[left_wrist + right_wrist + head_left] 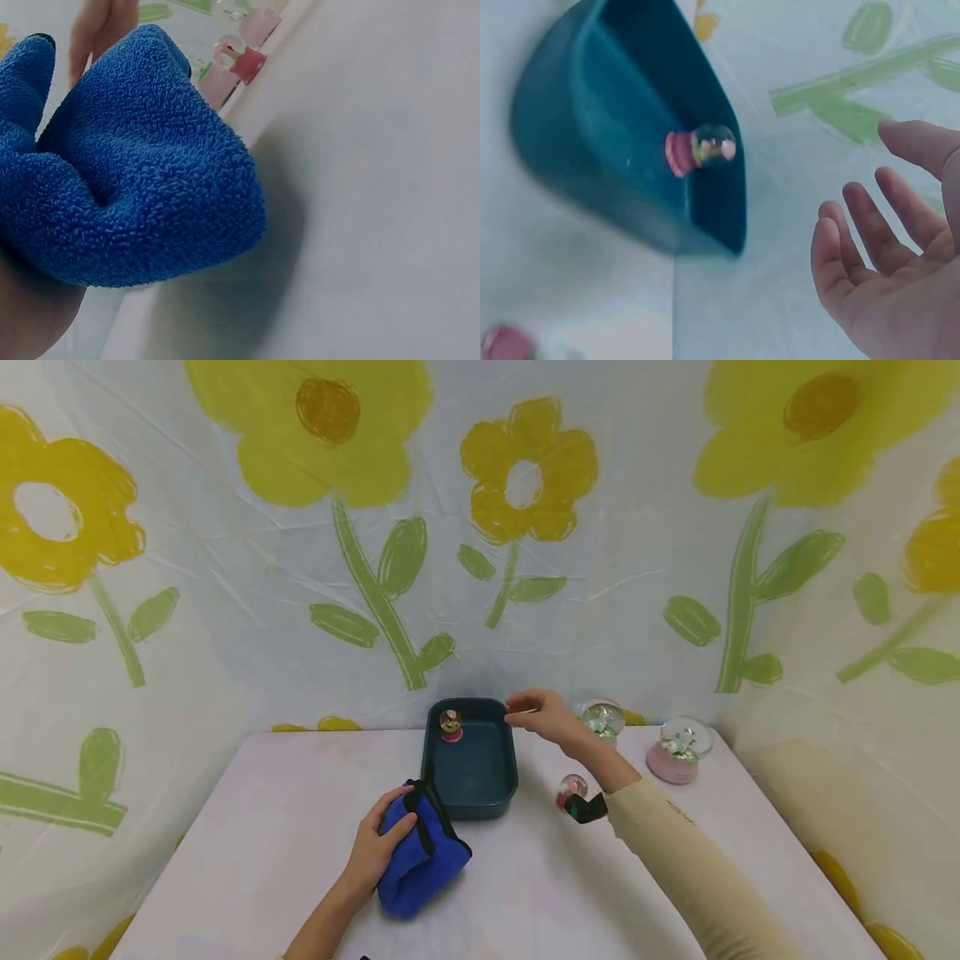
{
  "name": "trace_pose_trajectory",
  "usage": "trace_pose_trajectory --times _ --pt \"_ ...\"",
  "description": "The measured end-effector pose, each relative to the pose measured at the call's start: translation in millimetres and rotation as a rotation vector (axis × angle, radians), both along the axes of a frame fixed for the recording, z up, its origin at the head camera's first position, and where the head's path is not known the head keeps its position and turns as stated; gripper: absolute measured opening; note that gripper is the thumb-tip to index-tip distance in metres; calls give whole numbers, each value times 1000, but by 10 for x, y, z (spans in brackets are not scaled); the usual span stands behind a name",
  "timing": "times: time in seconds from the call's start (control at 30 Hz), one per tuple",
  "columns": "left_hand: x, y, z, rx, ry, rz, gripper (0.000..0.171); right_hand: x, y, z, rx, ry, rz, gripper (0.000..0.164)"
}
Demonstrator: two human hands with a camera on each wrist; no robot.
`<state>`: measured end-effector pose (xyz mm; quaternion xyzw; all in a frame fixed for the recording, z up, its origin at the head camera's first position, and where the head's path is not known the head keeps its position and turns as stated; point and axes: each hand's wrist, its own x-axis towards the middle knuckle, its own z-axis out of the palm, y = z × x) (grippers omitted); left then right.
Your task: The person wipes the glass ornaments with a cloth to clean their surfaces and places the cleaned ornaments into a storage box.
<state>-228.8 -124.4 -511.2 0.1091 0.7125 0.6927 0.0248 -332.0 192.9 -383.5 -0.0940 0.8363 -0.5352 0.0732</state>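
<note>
A folded blue cloth with black edging (420,868) is gripped by my left hand (375,843), in front of the dark teal bin (480,812). The left wrist view shows the towel-like cloth (150,180) close up, raised over the table with its shadow beside it. Inside the bin, in its far left corner, a small snow globe with a pink base (680,154) stands upright. My right hand (547,718) is above the bin's far right rim, holding nothing. Its fingers are spread and slightly bent in the right wrist view.
Two larger snow globes, one partly behind the right forearm (602,718) and one on a pink base (678,750), stand at the back right. A small pink globe (573,787) is near the right wrist. Flowered cloth (600,610) hangs behind the table (300,810).
</note>
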Motion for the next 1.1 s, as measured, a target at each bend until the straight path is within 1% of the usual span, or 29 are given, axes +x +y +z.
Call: trace_pose_trajectory --times 0.1,0.23,0.33,0.43,0.5,0.6,0.67,0.77,0.83,0.93,1.0,1.1 --pt "56 -82 -5 -26 -28 27 44 202 253 -45 26 31 -26 38" --pt "48 -208 -39 -33 -56 81 42 398 588 -175 17 57 -106 42" --pt "53 -258 -64 -20 -83 77 43 579 811 -318 -1 52 -160 47" --pt "63 -265 -72 -7 -92 64 44 723 981 -490 -3 47 -170 53" --pt "64 -261 -72 -3 -92 64 44 787 1062 -612 2 34 -179 56" --pt "49 -246 -58 -2 -87 70 44 822 1162 -792 -7 24 -178 58" --pt "43 -241 -28 -1 -85 71 43 828 1207 -896 -28 10 -179 59" --pt "20 -226 27 -2 -54 66 44 782 1237 -1017 -74 19 -178 58" --pt "21 -223 44 5 -48 66 44 751 1231 -1091 -100 9 -179 58" --pt "58 -233 18 6 -68 82 45 742 1210 -1211 -108 -26 -183 59" --pt "94 -240 -25 9 -88 94 45 770 1192 -1288 -105 -48 -171 60" --pt "112 -226 -80 19 -88 92 45 805 1162 -1367 -96 -42 -177 60"
